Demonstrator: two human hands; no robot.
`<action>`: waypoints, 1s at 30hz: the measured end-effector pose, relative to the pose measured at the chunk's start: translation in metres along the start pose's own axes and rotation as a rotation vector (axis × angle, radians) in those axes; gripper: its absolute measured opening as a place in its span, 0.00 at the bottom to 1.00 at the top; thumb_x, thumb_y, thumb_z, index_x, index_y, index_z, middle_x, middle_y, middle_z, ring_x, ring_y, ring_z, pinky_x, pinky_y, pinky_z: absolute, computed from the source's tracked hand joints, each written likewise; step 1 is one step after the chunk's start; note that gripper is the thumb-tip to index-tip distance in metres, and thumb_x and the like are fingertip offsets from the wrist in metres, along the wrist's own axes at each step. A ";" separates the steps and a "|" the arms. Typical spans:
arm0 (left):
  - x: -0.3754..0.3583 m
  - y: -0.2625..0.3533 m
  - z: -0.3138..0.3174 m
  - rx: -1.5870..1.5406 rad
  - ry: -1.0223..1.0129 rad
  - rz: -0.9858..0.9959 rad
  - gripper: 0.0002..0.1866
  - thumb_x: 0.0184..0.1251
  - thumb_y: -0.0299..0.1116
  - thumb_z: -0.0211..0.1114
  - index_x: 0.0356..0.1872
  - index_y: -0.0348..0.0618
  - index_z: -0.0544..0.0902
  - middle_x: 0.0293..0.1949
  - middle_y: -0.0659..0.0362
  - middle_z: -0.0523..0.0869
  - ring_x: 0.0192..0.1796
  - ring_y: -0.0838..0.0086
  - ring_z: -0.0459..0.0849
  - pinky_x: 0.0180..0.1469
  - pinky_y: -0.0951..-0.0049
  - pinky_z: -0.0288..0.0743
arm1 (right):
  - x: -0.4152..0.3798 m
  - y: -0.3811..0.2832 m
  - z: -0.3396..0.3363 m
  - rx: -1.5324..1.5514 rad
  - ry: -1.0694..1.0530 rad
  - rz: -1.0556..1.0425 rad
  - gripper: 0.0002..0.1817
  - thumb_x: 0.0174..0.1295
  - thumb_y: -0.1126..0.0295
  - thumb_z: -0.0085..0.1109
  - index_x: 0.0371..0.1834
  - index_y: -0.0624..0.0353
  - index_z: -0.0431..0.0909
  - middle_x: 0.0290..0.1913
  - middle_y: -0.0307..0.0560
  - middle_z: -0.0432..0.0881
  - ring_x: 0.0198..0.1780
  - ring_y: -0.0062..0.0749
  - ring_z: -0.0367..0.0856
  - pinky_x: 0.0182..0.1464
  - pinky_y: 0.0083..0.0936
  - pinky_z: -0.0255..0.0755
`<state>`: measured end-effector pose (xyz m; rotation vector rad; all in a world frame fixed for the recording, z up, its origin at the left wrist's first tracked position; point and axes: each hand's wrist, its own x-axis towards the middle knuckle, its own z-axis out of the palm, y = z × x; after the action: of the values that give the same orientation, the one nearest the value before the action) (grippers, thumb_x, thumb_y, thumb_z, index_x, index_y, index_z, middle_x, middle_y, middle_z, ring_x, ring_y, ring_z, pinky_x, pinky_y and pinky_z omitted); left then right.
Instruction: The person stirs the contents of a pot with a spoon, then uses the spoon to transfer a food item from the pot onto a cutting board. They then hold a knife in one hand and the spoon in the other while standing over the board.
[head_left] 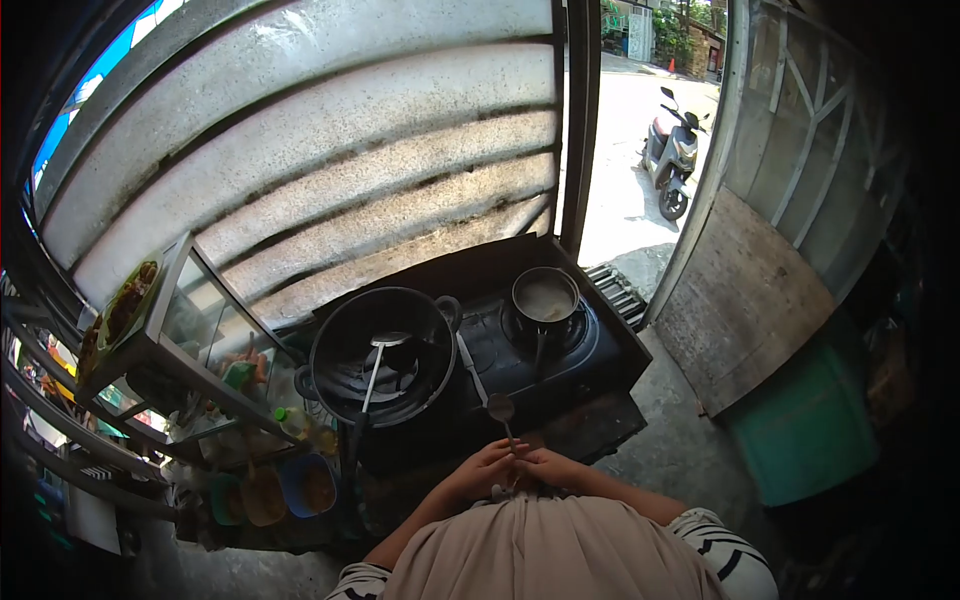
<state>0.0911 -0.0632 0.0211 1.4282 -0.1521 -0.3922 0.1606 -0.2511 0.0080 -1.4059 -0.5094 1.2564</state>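
My left hand [482, 470] and my right hand [550, 467] meet close to my body, at the front edge of the stove. Their closed fingers come together around the handle of a metal spoon [501, 408], whose bowl points away from me. The lower end of the handle is hidden by the fingers. Beyond the spoon, a knife or flat turner with a pale blade [470, 362] lies on the stove. A black wok [330, 350] sits on the left burner with a metal ladle [377, 372] resting in it. On the right burner stands a small saucepan [545, 296] containing cloudy liquid.
A glass display case [205, 300] stands left of the stove [600, 350]. Below it are a green-capped bottle [290, 420] and several plastic tubs, one a blue tub [290, 488]. A wooden board [740, 295] and green bin [810, 430] stand right; a scooter [672, 155] is parked outside.
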 end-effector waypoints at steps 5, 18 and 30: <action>0.036 0.013 0.020 -0.167 -0.057 -0.258 0.24 0.73 0.35 0.48 0.68 0.41 0.61 0.60 0.57 0.70 0.63 0.71 0.67 0.63 0.71 0.60 | -0.015 0.021 -0.057 0.220 0.111 -0.111 0.13 0.70 0.64 0.47 0.49 0.61 0.69 0.32 0.44 0.80 0.32 0.27 0.80 0.41 0.25 0.76; 0.095 0.027 0.000 0.129 0.436 -0.157 0.19 0.71 0.46 0.52 0.55 0.49 0.78 0.55 0.64 0.78 0.53 0.76 0.76 0.55 0.72 0.67 | -0.096 0.046 -0.267 0.232 0.804 -0.175 0.13 0.72 0.61 0.39 0.38 0.57 0.70 0.22 0.38 0.72 0.21 0.20 0.71 0.23 0.17 0.67; 0.103 0.003 0.025 -0.153 1.028 -0.094 0.19 0.72 0.48 0.48 0.55 0.50 0.76 0.50 0.64 0.81 0.45 0.79 0.78 0.47 0.74 0.68 | -0.022 0.058 -0.399 -0.257 1.175 -0.265 0.13 0.69 0.60 0.43 0.29 0.54 0.66 0.17 0.32 0.63 0.17 0.18 0.63 0.20 0.21 0.61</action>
<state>0.1789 -0.1224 0.0145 1.3316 0.7620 0.2800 0.4838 -0.4611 -0.1133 -1.9273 -0.0148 0.0251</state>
